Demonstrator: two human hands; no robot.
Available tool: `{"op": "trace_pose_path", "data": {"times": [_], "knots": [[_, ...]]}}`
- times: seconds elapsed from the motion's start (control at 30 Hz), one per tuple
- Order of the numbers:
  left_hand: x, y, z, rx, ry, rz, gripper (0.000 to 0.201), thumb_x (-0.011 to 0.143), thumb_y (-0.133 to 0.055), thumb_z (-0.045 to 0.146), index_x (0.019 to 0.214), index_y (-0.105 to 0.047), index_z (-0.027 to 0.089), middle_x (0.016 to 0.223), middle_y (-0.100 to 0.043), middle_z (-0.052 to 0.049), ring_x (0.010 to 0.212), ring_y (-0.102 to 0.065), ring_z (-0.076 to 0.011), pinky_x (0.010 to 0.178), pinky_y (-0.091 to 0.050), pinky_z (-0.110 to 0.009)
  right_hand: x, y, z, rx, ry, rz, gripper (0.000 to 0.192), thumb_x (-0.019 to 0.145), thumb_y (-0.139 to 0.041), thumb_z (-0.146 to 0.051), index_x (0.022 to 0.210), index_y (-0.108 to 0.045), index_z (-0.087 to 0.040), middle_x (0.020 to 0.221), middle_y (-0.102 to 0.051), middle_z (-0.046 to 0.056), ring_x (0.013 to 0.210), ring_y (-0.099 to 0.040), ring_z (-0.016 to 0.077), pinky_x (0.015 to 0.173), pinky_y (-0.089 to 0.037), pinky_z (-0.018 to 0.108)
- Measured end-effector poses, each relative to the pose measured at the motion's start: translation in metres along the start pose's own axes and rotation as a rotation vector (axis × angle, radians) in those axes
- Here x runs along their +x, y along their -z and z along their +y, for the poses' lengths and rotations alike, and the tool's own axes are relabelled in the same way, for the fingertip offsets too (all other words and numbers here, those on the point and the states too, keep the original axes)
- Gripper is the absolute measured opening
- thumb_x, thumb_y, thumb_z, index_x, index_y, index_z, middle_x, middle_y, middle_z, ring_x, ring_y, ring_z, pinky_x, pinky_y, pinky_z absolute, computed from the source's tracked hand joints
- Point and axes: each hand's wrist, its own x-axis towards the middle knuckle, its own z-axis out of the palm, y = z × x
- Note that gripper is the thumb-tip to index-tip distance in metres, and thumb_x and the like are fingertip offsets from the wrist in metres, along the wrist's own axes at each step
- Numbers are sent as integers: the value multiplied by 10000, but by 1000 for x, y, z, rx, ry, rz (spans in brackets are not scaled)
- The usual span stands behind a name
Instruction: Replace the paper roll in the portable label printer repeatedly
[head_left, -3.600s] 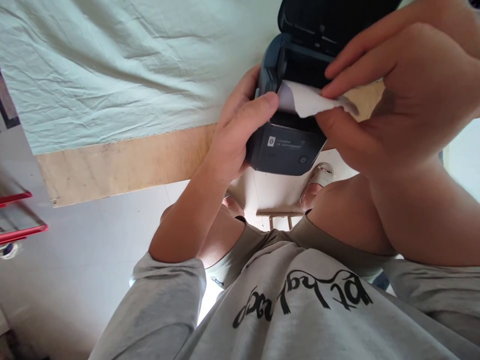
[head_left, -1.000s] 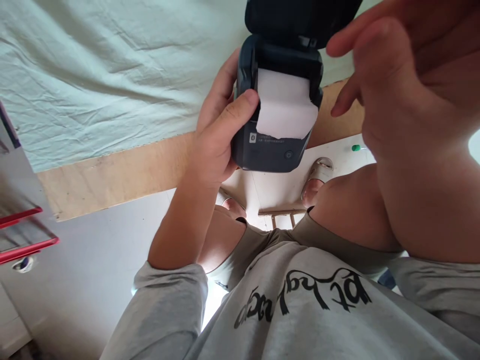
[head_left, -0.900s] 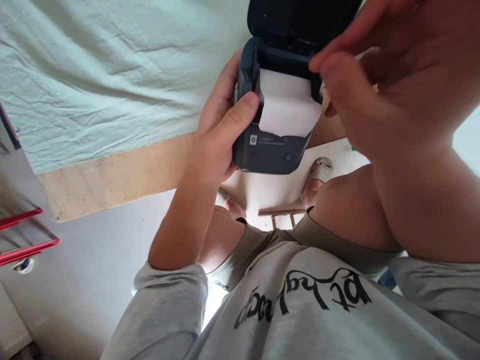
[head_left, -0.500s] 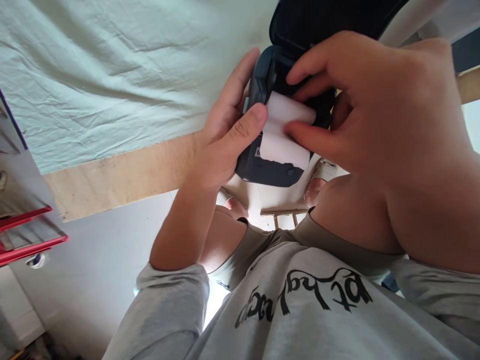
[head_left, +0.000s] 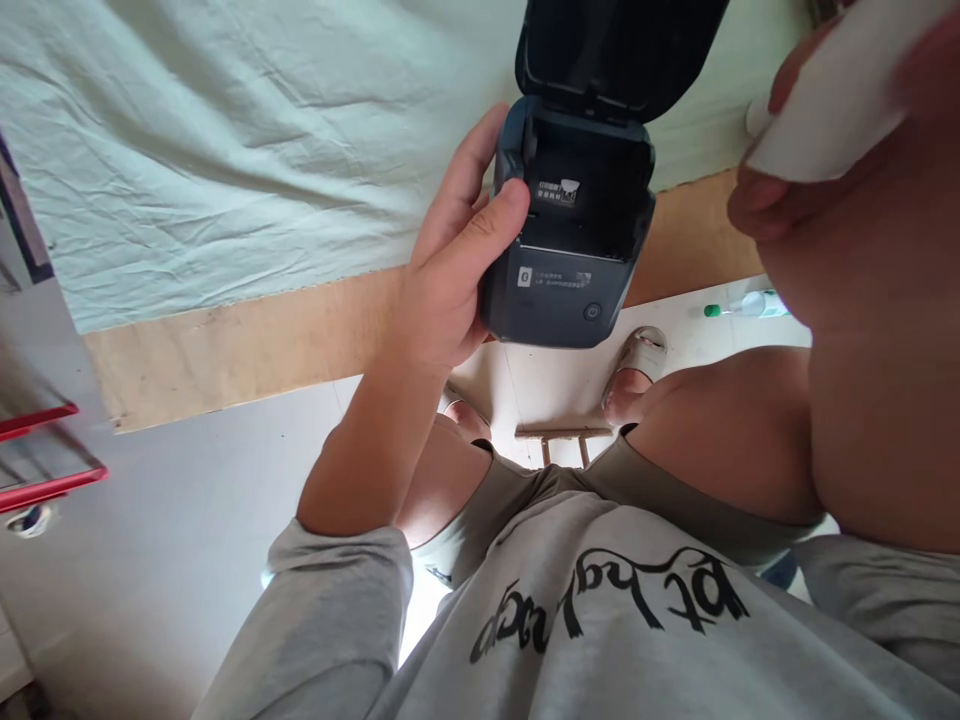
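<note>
My left hand [head_left: 450, 270] grips a small dark blue label printer [head_left: 570, 260] by its left side, thumb across the front edge. Its lid [head_left: 615, 50] stands open and the paper bay inside shows no roll, only a small sticker. My right hand [head_left: 847, 200] is lifted away to the right, very close to the camera, and holds a white paper roll [head_left: 832, 100] between its fingers. The printer hovers over the front edge of the table.
A wooden table edge [head_left: 247, 345] runs below a wrinkled pale green cloth [head_left: 247, 150]. Red rack bars [head_left: 45, 450] stand at the left. Below are my knees, sandalled feet and a stool rung [head_left: 562, 435]. A green-capped item [head_left: 742, 305] lies on the floor.
My right hand pulled the white paper roll out of the printer and lifted it up to the right. The bay now shows bare. The left hand kept its hold.
</note>
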Motion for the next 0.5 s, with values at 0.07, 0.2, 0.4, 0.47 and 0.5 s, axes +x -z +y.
{"op": "trace_pose_path", "data": {"times": [0.07, 0.2, 0.4, 0.47, 0.5], "knots": [[-1, 1, 0, -5, -8, -18, 234, 843, -368, 193, 1052, -471, 217, 1016, -596, -15, 910, -604, -142, 656, -463, -231, -1, 1, 8, -32, 84, 42, 346, 732, -477, -406, 983, -478, -168, 773, -439, 11, 617, -445, 10, 500, -356, 203], [-1, 6, -1, 14, 16, -33, 253, 838, -381, 211, 1075, -468, 234, 1042, -586, -12, 824, -602, -132, 601, -453, -222, -8, 1, 15, -551, 162, 78, 378, 683, -558, -473, 922, -543, -180, 903, -510, 15, 883, -488, 62, 831, -404, 271], [1, 11, -3, 11, 12, -77, 285, 833, -409, 235, 1115, -447, 246, 1064, -558, -19, 785, -578, -122, 626, -455, -229, -13, -2, 16, -784, 51, 18, 530, 671, -566, -452, 1158, -437, -288, 1080, -537, -36, 938, -525, 79, 847, -417, 276], [1, 11, -3, 1, 13, -81, 281, 831, -409, 226, 1109, -450, 238, 1040, -562, -21, 773, -576, -119, 626, -453, -230, -16, 6, 21, -733, 172, 63, 487, 703, -531, -428, 1149, -458, -246, 1087, -531, -22, 940, -532, 57, 838, -426, 238], [0, 11, -3, -2, 15, -83, 281, 830, -411, 229, 1109, -449, 237, 1037, -565, -22, 747, -572, -114, 608, -447, -229, -16, 12, 26, -703, 244, 141, 438, 721, -508, -412, 1116, -487, -224, 1078, -529, -22, 948, -531, 44, 843, -423, 219]]}}
